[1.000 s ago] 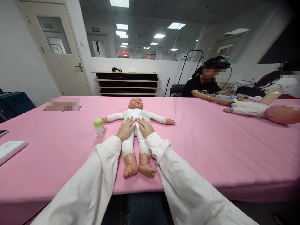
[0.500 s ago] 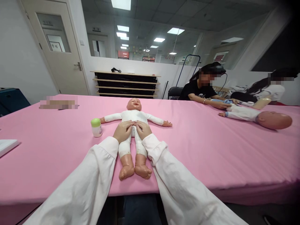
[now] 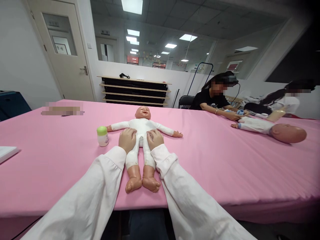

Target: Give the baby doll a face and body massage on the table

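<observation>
A baby doll [image 3: 143, 124] with a white cloth body lies face up on the pink table, its feet toward me and its arms spread. My left hand [image 3: 127, 139] rests on the left side of its lower belly and hip. On the opposite side lies my right hand [image 3: 155, 138]. Both hands are bent over the doll's sides, and the fingertips are partly hidden. A gap of white cloth shows between them. Beside the doll's hand at the left stands a small bottle [image 3: 102, 136] with a green cap.
The pink cloth [image 3: 212, 160] covers the table. A white object [image 3: 8, 153] lies at the left edge. At the right, a person in black [image 3: 211, 100] handles another doll [image 3: 288, 132]. Another person sits beyond.
My hands have moved apart, from nearly meeting at the middle of the doll's belly to its two sides. The person in black's hands have shifted slightly.
</observation>
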`<state>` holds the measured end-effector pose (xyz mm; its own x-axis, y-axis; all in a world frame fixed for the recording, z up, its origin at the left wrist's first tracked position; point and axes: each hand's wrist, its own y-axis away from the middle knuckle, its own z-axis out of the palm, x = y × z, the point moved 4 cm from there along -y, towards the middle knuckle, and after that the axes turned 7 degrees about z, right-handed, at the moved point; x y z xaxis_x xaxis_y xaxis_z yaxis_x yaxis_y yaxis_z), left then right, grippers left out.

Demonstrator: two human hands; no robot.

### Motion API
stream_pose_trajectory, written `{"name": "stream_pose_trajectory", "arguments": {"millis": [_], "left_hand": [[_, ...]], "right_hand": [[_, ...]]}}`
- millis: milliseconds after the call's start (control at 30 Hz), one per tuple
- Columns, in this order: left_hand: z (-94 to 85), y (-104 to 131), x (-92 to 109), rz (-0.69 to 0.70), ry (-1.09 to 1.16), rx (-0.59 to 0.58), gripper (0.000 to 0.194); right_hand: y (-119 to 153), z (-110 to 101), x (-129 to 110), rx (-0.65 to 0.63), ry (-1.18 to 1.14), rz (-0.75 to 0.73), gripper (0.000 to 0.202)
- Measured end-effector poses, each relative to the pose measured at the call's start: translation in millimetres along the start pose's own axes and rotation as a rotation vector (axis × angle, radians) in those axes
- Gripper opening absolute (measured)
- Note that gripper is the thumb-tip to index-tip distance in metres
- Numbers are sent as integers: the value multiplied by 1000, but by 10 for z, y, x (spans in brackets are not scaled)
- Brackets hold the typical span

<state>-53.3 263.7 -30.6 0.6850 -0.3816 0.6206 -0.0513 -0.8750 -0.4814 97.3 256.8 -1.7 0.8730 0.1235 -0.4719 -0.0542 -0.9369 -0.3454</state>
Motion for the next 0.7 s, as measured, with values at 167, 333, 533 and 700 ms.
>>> {"name": "stream_pose_trajectory", "arguments": {"millis": [167,333,533,700], "left_hand": [[-17,-2,141,250,81,-51,27],[67,-29,69,224,227,-95,31],[185,-35,-42,127,289,-181,37],[213,-16,-160,-100,231,-182,43]], "right_hand": [[-2,36,-41,-79,-2,-127,24],[-22,87,-12,-122,-61,-119,26],[-65,213,83,-222,-86,-89,35],[-46,200,102,-210,-5,89,39]]}}
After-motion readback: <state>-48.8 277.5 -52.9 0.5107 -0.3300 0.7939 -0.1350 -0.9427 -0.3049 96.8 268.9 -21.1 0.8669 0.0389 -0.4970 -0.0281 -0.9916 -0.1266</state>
